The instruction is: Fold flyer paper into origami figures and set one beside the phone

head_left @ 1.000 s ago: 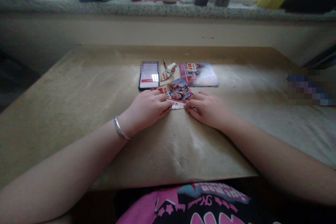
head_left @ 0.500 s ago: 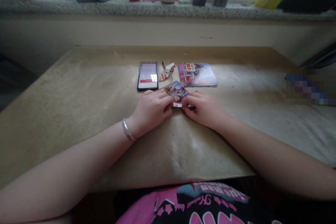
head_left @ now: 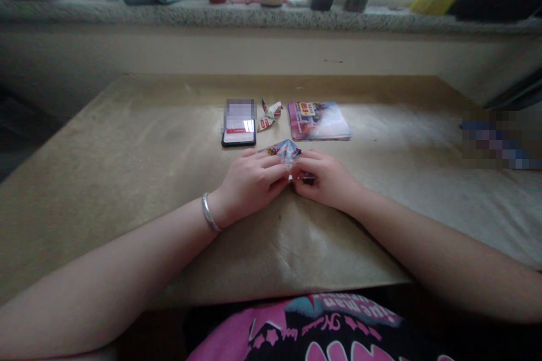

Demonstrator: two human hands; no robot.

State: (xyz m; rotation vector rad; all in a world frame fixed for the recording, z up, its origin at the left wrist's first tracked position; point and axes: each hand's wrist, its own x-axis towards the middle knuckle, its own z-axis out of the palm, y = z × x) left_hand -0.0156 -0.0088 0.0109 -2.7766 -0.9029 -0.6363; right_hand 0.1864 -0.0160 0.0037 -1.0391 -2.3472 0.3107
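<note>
**Desk:** Hands meet at the middle of the brown paper-covered table (head_left: 127, 180). What is between them?

**Photographer:** A small glossy printed sheet of paper (head_left: 285, 152), bright with red and blue pictures. It lies on the table between the two hands, just in front of a black smartphone (head_left: 239, 130). The left hand (head_left: 249, 183), a silver bangle (head_left: 209, 212) on its wrist, has its fingers curled in and pinched on the sheet's left edge. The right hand (head_left: 328, 177) is likewise curled, fingertips closed on the right edge.

**Desk:** What has changed in the last second?

**Photographer:** A second ago the sheet lay wider and flatter, its white lower margin showing between the hands. Half a second ago it was narrower. Now only a small peaked part shows above the fingers, and the hands have drawn together until they almost touch. By my reading, a fold has just been brought in and is being pressed.

**Desk:** Anything else in frame?

**Photographer:** A small folded paper bird in white and red (head_left: 270, 114) stands just right of the phone, with a flat stack of the same glossy leaflets (head_left: 317, 120) beside it. Jars and bottles line the speckled stone windowsill (head_left: 127, 11) behind.
</note>
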